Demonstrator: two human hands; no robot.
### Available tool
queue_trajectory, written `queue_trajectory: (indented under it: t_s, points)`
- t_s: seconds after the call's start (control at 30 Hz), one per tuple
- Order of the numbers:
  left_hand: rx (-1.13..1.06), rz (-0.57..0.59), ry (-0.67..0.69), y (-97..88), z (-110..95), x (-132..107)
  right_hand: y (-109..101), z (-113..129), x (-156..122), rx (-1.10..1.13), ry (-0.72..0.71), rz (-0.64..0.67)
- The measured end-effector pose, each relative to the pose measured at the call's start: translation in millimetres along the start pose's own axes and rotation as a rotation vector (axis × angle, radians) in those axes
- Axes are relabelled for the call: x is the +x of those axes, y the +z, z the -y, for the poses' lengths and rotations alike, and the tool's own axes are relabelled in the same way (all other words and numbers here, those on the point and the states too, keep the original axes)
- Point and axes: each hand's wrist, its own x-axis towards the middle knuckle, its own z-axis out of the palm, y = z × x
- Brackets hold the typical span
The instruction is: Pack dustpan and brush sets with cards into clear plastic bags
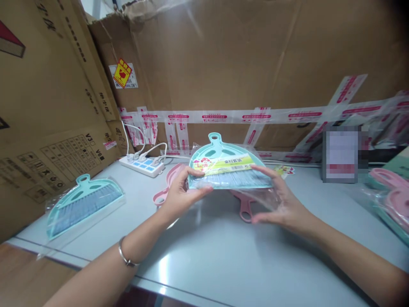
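Note:
A mint-green dustpan and brush set (228, 170) in a clear plastic bag is held above the table, handle pointing away from me. A yellow-green printed card (223, 165) lies across its brush bristles. My left hand (183, 192) grips its left end, thumb along the lower edge. My right hand (284, 202) is at the right end, fingers on the pack and thumb lower and apart, with loose clear film against the palm. Behind and below the set, a pink dustpan (172, 175) and a pink handle with a loop (245, 209) show partly.
Another bagged mint-green set (84, 204) lies at the left. A white power strip (142, 165) with plugged cables stands behind it. Pink and green sets (391, 192) are piled at the right, near a blurred upright object (341, 155). Large taped cardboard (217, 64) walls the back.

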Motion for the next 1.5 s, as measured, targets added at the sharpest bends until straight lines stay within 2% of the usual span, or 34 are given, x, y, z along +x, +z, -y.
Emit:
queue_trajectory:
  t_s: [0.13, 0.27, 0.33, 0.5, 0.63, 0.7, 0.77, 0.83, 0.93, 1.0, 1.03, 1.07, 1.17, 1.23, 1.4, 1.5]
  points:
    - [0.082, 0.082, 0.005, -0.5, -0.4, -0.2, 6.7, -0.1, 1.8, 0.025, 0.120, -0.209]
    - [0.288, 0.146, 0.020, -1.5, -2.1, -1.7, 9.2, -6.2, 2.7, 0.015, 0.079, -0.357]
    - [0.402, 0.166, 0.085, -2.6, -4.4, -2.4, 9.6, -7.5, 2.4, -0.014, 0.052, -0.387]
    - [0.448, 0.390, 0.275, -3.7, -15.5, -4.3, 11.6, -3.2, 0.3, -0.074, 0.080, -0.395]
    - [0.357, 0.414, 0.356, -2.4, -21.4, -6.8, 15.4, 0.9, -0.9, -0.074, 0.103, -0.422]
    - [0.338, 0.423, 0.353, -1.5, -21.2, -8.3, 18.1, 3.1, -1.5, -0.063, 0.118, -0.427]
    - [0.385, 0.407, 0.330, -1.1, -19.8, -9.0, 19.9, 5.2, -2.2, -0.053, 0.125, -0.436]
    - [0.482, 0.327, 0.334, -2.4, -18.5, -8.0, 19.5, 6.0, -2.4, -0.074, 0.123, -0.465]
    - [0.548, 0.051, 0.364, -8.4, -18.5, -3.5, 15.1, 3.9, -1.1, -0.126, 0.087, -0.550]
    - [0.494, -0.093, 0.301, -12.6, -18.8, -0.6, 12.3, 1.3, 0.1, -0.127, 0.045, -0.612]
    - [0.461, -0.106, 0.246, -13.7, -18.6, 0.1, 11.8, 0.3, 0.5, -0.119, 0.029, -0.636]
    - [0.431, -0.071, 0.185, -13.7, -17.9, 0.1, 12.1, -0.4, 0.5, -0.113, 0.022, -0.652]
    - [0.287, 0.181, 0.050, -6.9, -13.9, -3.2, 17.5, 0.6, -1.3, -0.128, 0.031, -0.648]
    - [0.149, 0.250, 0.004, 0.7, -10.8, -5.9, 22.9, 2.3, -3.6, -0.143, 0.034, -0.618]
    - [0.079, 0.023, -0.074, 12.4, -5.5, -6.5, 31.2, 3.2, -7.3, -0.097, 0.037, -0.543]
    - [0.021, -0.002, -0.087, 14.8, -2.7, -5.9, 33.6, 2.6, -6.7, -0.054, 0.023, -0.554]
